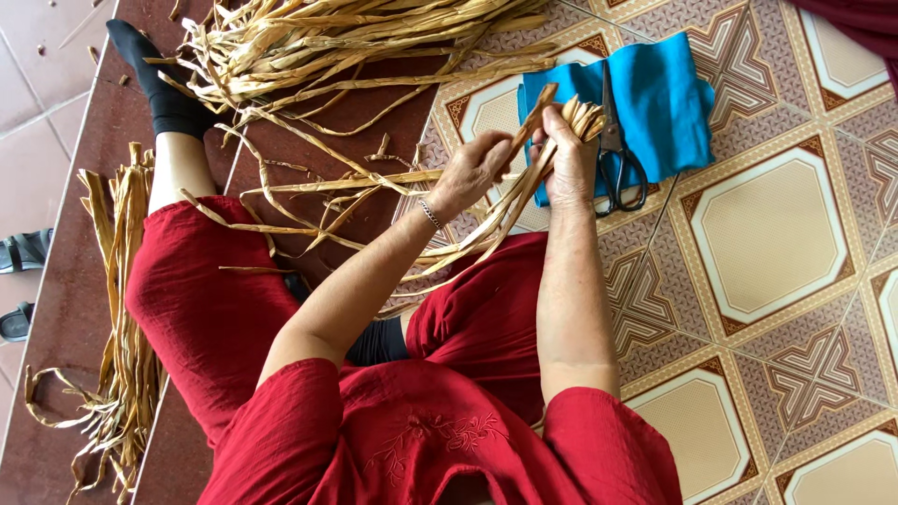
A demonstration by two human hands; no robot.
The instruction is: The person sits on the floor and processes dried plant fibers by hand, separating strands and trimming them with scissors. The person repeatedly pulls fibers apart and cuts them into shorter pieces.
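Both hands, left hand (pixel 475 168) and right hand (pixel 567 159), grip dried leaf strips (pixel 524 126), scissors (pixel 617 154) lying just beside the right.

Single head-worn view, looking steeply down from close above the lap, tiled floor (pixel 776 234) beyond

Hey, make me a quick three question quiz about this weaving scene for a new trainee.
1. True or false: the scissors lie on the blue cloth.
2. What does the right hand grip? A) dried leaf strips B) a knife C) a sock
3. The left hand wears a ____ at the wrist.

Key: 1 true; 2 A; 3 bracelet.
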